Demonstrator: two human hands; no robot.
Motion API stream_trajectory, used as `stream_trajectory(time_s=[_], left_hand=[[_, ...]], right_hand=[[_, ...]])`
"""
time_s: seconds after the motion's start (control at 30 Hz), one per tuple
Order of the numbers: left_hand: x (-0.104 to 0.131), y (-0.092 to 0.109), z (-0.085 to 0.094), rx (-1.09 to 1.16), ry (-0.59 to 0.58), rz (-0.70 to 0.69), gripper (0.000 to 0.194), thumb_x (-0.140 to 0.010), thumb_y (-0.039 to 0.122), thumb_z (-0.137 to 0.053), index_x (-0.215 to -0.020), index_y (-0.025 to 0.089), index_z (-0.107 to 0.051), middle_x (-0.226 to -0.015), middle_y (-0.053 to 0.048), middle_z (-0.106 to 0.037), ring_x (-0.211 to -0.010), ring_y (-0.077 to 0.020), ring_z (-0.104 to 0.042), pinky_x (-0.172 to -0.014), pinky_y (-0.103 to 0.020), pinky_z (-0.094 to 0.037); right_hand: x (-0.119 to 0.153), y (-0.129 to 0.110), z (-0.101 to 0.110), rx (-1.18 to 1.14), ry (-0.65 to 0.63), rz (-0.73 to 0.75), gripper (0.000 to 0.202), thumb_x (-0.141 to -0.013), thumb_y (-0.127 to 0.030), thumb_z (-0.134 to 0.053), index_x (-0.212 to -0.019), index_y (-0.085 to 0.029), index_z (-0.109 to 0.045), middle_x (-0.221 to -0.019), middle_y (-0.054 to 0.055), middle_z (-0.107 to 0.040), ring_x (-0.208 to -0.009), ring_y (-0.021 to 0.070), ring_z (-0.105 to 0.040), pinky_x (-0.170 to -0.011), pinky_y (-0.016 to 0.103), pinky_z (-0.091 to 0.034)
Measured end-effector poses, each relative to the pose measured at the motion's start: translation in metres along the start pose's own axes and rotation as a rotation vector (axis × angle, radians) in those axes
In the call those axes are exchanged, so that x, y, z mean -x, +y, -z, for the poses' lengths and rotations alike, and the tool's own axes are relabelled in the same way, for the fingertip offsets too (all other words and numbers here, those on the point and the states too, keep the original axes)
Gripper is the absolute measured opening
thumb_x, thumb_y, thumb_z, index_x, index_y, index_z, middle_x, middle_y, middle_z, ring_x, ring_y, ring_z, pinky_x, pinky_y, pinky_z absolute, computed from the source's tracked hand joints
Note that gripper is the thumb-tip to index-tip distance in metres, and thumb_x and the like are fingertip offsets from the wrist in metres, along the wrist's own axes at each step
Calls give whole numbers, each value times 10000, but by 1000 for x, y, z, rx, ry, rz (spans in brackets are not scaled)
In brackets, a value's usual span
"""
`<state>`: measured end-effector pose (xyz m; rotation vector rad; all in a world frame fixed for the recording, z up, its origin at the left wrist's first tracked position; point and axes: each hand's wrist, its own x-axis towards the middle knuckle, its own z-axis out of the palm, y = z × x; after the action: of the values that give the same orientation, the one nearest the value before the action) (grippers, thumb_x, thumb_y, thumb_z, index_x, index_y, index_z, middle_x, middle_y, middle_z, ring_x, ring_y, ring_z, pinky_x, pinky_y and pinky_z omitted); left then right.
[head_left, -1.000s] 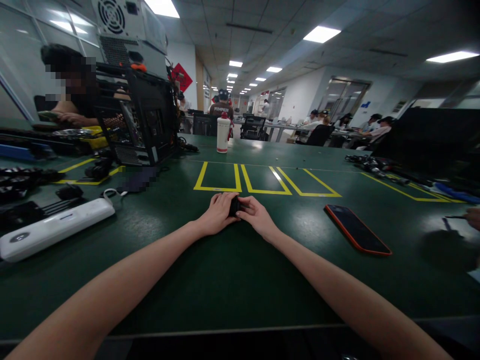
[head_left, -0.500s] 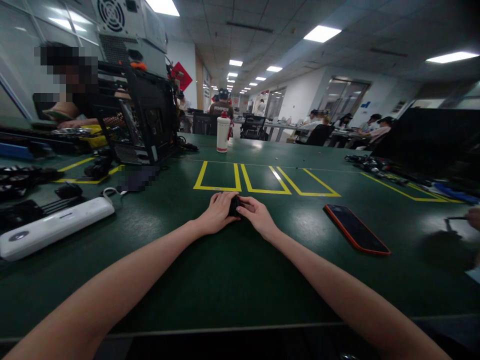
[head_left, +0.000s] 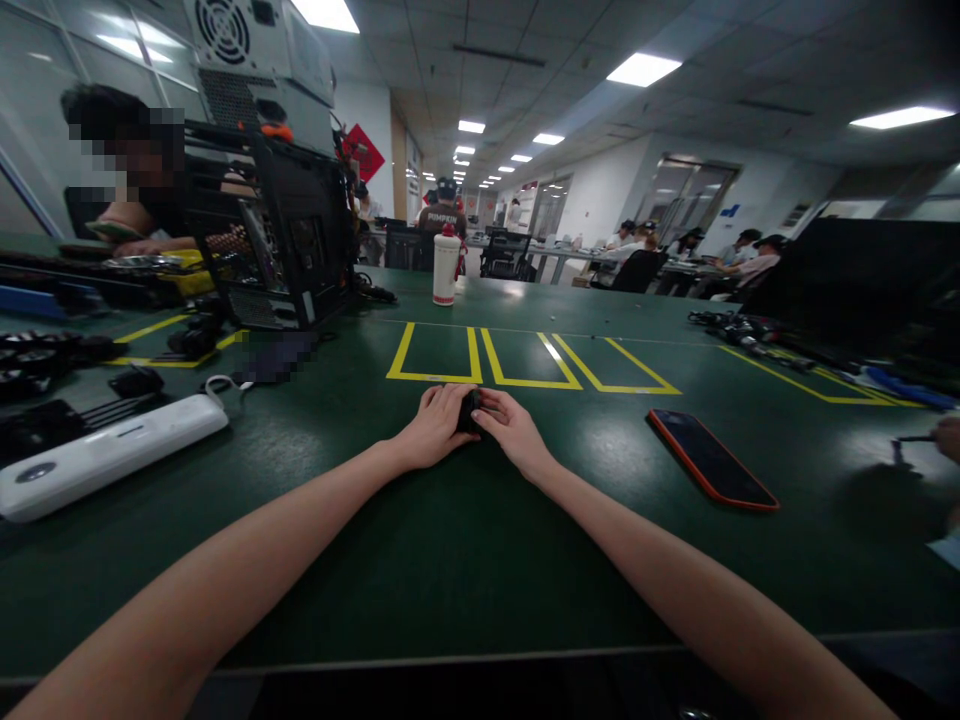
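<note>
A small black object (head_left: pixel 469 412) sits between my two hands on the green table (head_left: pixel 465 560); most of it is covered, and I cannot make out its kind. My left hand (head_left: pixel 439 425) is wrapped over its left side, fingers on top and thumb in front. From the right, the fingertips and thumb of my right hand (head_left: pixel 514 430) pinch it. Both hands rest low, just in front of the yellow taped outlines (head_left: pixel 531 383).
An orange-edged phone (head_left: pixel 712 460) lies at right, a long white device (head_left: pixel 112 455) at left. Behind stand an open computer case (head_left: pixel 300 230) and a white bottle (head_left: pixel 445 268). Cables and parts (head_left: pixel 56 345) crowd the far left. Another person's hand (head_left: pixel 946 437) shows at the right edge.
My hands stay in the same place around the black object, with hardly any shift. The person at the left has moved their head slightly.
</note>
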<state>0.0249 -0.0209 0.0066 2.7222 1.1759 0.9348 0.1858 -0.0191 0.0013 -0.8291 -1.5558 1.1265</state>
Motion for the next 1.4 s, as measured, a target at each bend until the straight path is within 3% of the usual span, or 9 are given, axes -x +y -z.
stream_trajectory(time_s=[0.2,0.47,0.63,0.9,1.07,1.2,1.4], left_hand=[[1,1,1,-5,-5,2,574,-757,336,-532,-1217,191,-221,-1181,-111,-402,-1126,-253,-370,-961,-459,-246],[0,0,-2,-24,-5,11,599,-749,358,-542,-1221,178,-219,-1178,-114,-402,-1120,-250,-370,-964,-447,-244],[0,0,0,-34,-15,-1,586,-757,359,-530,-1219,174,-218,-1188,-117,-398,-1120,-250,-368,-964,-445,-246],[0,-1,-1,-24,-10,2,566,-769,337,-514,-1223,175,-219,-1187,-116,-400,-1126,-246,-366,-969,-446,-240],[0,-1,-2,-20,-1,-1,595,-756,353,-533,-1227,183,-213,-1192,-113,-397,-1125,-248,-367,-966,-449,-242],[0,-1,-2,-24,-1,4,589,-752,359,-537,-1219,176,-227,-1182,-117,-403,-1122,-251,-370,-964,-449,-245],[0,-2,-2,-26,-5,3,576,-761,341,-524,-1221,177,-220,-1185,-118,-398,-1123,-250,-369,-964,-453,-244]], right_hand=[[3,1,1,-37,-63,-20,291,-678,-228,-597,-959,-218,-521,-1025,15,-569,-989,153,-539,-906,338,-401],[0,2,2,7,-16,63,184,-685,-245,-591,-856,-201,-536,-885,0,-573,-890,134,-558,-872,322,-417],[-2,5,4,17,-43,3,318,-694,-236,-581,-1006,-209,-527,-1043,39,-567,-1001,166,-530,-933,364,-372],[5,1,3,-66,-119,-17,318,-669,-194,-603,-959,-227,-476,-1012,16,-529,-973,156,-539,-852,332,-442],[2,0,1,-15,-64,27,200,-702,-235,-581,-882,-207,-496,-940,10,-549,-951,137,-540,-911,332,-398],[-1,2,2,4,-17,-12,301,-674,-216,-609,-951,-203,-490,-1000,32,-545,-995,151,-522,-929,344,-384],[1,1,4,-75,-119,-65,333,-671,-179,-599,-986,-195,-493,-1057,43,-546,-1025,167,-516,-936,369,-374]])
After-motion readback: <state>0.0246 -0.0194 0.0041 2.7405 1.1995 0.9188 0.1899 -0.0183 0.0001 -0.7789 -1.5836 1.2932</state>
